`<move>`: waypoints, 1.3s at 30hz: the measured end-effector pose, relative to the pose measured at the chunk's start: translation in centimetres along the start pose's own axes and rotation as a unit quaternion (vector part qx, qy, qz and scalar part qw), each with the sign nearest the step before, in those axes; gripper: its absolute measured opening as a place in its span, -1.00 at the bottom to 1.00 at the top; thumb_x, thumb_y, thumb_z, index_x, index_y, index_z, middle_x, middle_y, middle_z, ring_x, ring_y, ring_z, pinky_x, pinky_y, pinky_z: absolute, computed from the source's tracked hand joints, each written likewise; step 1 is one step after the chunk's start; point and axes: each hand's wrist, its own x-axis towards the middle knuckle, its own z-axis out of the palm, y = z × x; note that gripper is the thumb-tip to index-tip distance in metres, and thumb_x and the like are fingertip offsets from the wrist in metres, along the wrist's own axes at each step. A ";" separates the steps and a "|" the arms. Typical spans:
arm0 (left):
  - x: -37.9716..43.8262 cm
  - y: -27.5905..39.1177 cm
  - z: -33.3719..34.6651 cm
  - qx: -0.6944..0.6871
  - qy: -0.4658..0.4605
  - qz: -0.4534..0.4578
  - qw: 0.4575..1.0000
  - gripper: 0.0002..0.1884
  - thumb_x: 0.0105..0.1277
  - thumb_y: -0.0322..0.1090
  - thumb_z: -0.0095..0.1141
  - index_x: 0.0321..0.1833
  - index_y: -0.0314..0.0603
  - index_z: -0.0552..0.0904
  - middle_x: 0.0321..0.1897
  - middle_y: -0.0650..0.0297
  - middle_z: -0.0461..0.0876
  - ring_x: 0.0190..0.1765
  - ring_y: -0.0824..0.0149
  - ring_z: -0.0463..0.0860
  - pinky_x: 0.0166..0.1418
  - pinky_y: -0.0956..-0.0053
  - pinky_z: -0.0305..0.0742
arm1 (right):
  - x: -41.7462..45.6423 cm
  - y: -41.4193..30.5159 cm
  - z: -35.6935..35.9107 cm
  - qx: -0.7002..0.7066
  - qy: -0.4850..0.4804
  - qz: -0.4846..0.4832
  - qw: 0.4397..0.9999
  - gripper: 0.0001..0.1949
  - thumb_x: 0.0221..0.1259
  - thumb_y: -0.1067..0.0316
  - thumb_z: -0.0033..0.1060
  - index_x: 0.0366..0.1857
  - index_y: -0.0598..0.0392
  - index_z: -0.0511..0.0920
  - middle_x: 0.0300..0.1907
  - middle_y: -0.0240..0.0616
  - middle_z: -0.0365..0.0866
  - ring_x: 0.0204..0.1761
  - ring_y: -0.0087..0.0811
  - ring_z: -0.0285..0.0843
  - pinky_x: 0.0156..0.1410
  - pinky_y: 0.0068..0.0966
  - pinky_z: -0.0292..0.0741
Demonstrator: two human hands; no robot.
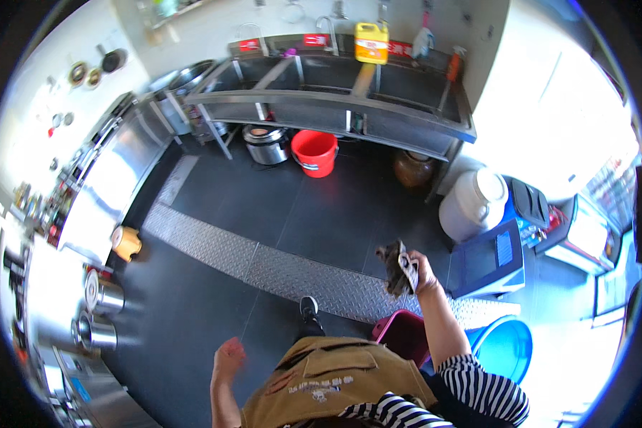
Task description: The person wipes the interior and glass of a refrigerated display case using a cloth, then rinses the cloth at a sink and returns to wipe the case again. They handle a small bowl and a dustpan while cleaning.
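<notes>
In front of me on the right, my right hand (423, 272) grips a crumpled, dirty grey-brown cloth (395, 267) with a pale edge. The cloth is held in the air above the tread-plate strip on the floor. My left hand (230, 354) hangs low at my left side over the dark floor. It holds nothing that I can see, and blur hides how far its fingers are closed. Beneath my right forearm stands a dark pink plastic bin (406, 339). A blue tub (508, 348) is just right of that arm.
A three-basin steel sink (326, 99) runs along the far wall, a yellow jug (372, 43) on its back ledge. Below stand a red bucket (315, 152), a steel cooker (266, 144) and a brown jar (413, 168). A grey-blue lidded bin (487, 259) and white barrel (473, 206) stand right.
</notes>
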 end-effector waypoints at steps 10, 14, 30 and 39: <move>30.9 27.8 12.4 0.115 -0.242 0.202 0.942 -0.52 0.48 -0.32 0.10 0.44 -0.15 0.41 0.21 0.10 0.57 0.02 0.36 0.63 0.04 0.44 0.56 | 3.2 -17.6 1.1 0.142 0.071 -0.162 0.974 -0.61 0.22 -0.02 0.00 -0.27 0.11 0.67 -0.30 -0.12 0.76 -0.33 -0.09 0.68 -0.05 -0.03 0.59; 36.2 42.3 24.2 0.190 -0.273 0.221 0.917 -0.54 0.40 -0.45 0.11 0.37 -0.12 0.49 0.22 0.06 0.56 0.05 0.27 0.62 0.09 0.39 0.57 | 6.7 -28.4 1.0 0.170 0.072 -0.227 0.956 -0.63 0.15 0.02 0.04 -0.33 0.12 0.69 -0.38 -0.15 0.77 -0.41 -0.10 0.69 -0.18 -0.14 0.63; 51.3 78.0 57.1 0.176 -0.387 0.290 0.857 -0.59 0.42 -0.53 0.10 0.32 -0.29 0.52 0.05 0.18 0.69 -0.07 0.47 0.66 0.04 0.57 0.57 | 36.8 -77.8 7.1 -0.200 0.222 -0.497 0.815 -0.63 0.38 0.03 0.27 -0.06 0.15 0.70 -0.29 -0.50 0.67 -0.26 -0.61 0.54 -0.14 -0.57 0.45; 66.5 101.3 91.7 0.195 -0.283 0.699 0.627 -0.50 0.38 -0.49 0.05 0.40 -0.19 0.44 0.23 -0.11 0.55 0.28 -0.07 0.55 0.32 0.25 0.46 | 48.6 -86.3 8.8 -0.328 0.316 -0.410 0.790 -0.69 0.32 0.24 0.33 -0.01 0.24 0.66 -0.25 -0.39 0.70 -0.23 -0.63 0.54 -0.09 -0.58 0.44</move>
